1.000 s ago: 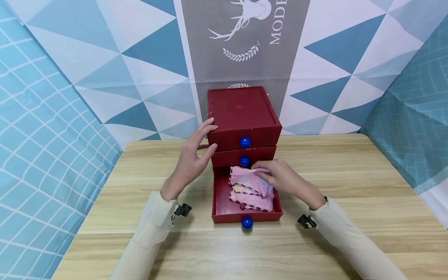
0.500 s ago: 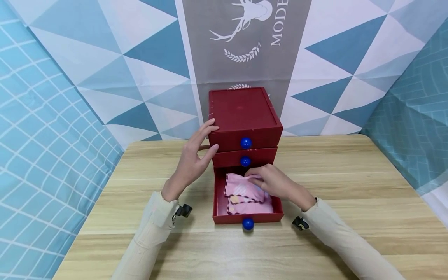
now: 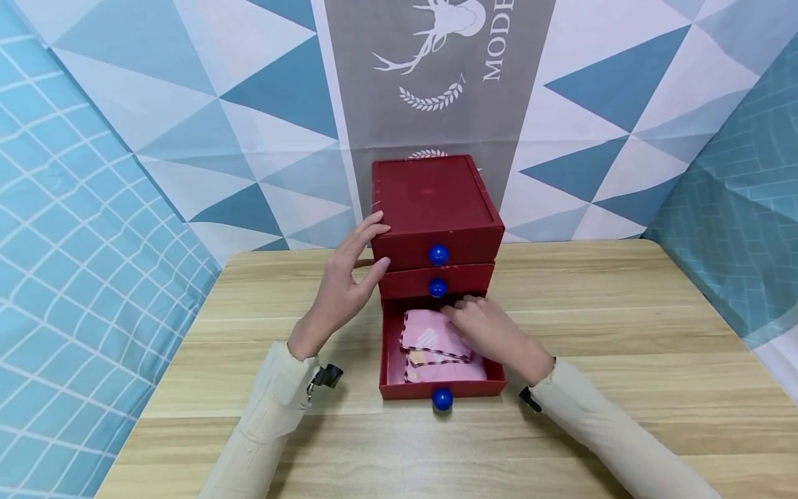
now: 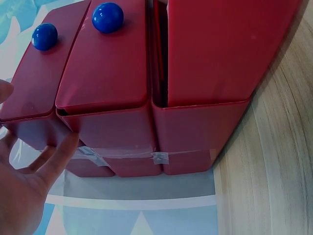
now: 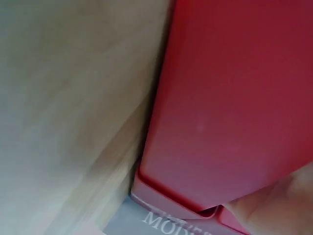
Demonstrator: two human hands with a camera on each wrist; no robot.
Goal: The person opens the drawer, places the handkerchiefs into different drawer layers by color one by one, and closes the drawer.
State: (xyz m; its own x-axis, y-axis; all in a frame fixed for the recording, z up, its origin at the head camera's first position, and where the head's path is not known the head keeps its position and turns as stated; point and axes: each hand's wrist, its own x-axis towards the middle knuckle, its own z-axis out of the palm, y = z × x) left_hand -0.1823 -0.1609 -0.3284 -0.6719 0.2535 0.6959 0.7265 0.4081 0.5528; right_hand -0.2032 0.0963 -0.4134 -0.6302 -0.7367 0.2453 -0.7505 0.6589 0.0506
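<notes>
A red drawer unit (image 3: 430, 197) with blue ball knobs stands on the table, its bottom drawer (image 3: 395, 391) pulled out. Inside that drawer lie folded pink cloths (image 3: 436, 339) with dark checked edging, the top one resting over another. Palm down, my right hand (image 3: 495, 336) lies over the top cloth's back right corner; its fingers reach towards the dark gap under the middle drawer, and its thumb is hidden. My left hand (image 3: 345, 281) has its fingers spread against the unit's left side, touching near the top front edge. Blue knobs (image 4: 107, 17) show in the left wrist view.
The wooden table (image 3: 280, 402) extends on both sides and in front of the unit. Directly behind stands a patterned wall covering (image 3: 262, 138). A bottom knob (image 3: 442, 399) juts forward from the open drawer.
My right hand, which pinched the top cloth's corner a second ago, has moved left, laid the cloth further left and turned palm down. The left hand stays against the unit.
</notes>
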